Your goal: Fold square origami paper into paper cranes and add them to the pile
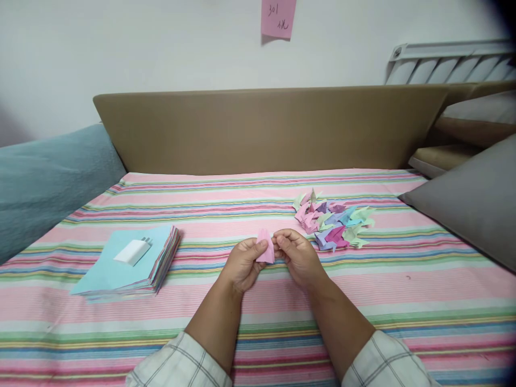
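Both of my hands meet over the striped bedsheet (258, 301) and pinch one small folded piece of pink paper (265, 245). My left hand (242, 263) grips its left side with thumb and fingers closed. My right hand (296, 252) holds its right edge, fingers curled. A pile of several finished folded paper figures (332, 220) in pink, purple, blue and green lies just right of my right hand. A stack of coloured paper squares (133, 263), light blue on top, sits to the left with a white charger plug (132, 251) resting on it.
A brown headboard (266, 129) runs along the back. A teal cushion (48, 183) stands at the left and a grey pillow (471, 204) at the right. A pink note (278, 17) hangs on the wall. A white radiator (451, 62) shows at upper right.
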The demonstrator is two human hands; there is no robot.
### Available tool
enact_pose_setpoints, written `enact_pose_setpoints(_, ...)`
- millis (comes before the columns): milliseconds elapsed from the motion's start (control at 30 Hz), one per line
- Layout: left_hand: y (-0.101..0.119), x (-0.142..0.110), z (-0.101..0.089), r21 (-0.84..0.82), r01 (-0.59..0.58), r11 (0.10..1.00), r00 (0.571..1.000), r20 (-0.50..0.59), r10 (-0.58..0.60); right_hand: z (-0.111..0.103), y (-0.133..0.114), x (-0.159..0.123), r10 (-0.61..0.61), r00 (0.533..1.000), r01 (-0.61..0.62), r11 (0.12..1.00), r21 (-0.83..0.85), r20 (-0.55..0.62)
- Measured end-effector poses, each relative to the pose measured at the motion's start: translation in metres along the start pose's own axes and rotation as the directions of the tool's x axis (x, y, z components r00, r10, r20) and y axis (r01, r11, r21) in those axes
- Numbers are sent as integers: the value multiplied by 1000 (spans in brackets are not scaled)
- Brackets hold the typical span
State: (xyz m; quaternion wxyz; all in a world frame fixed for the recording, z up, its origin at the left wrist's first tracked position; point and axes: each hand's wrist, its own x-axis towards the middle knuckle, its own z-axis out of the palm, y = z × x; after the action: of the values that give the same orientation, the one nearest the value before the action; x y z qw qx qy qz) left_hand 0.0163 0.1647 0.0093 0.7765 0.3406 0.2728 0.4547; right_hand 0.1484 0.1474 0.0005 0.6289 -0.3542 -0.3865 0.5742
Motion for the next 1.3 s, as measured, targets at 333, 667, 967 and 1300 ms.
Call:
enact_pose_setpoints(333,-1,-2,-3,6,47,999,993,108,-48,2,0,-2,90,987,-106,987,118,135)
enact_pose_setpoints(667,1,-1,-6,117,103,988,992,62,-111,-11,-6,-1,-126,966,178,957,-230,226)
enact_pose_setpoints(967,0,2,-11,205,66,977,995,60,-80,-13,-11,-2,-259,936,348,782,-517,238)
enact_pose_setpoints(1300,6,1,-12,348,51,936,998,2,-55,-15,-15,-3,-386,878,463,535,-707,283)
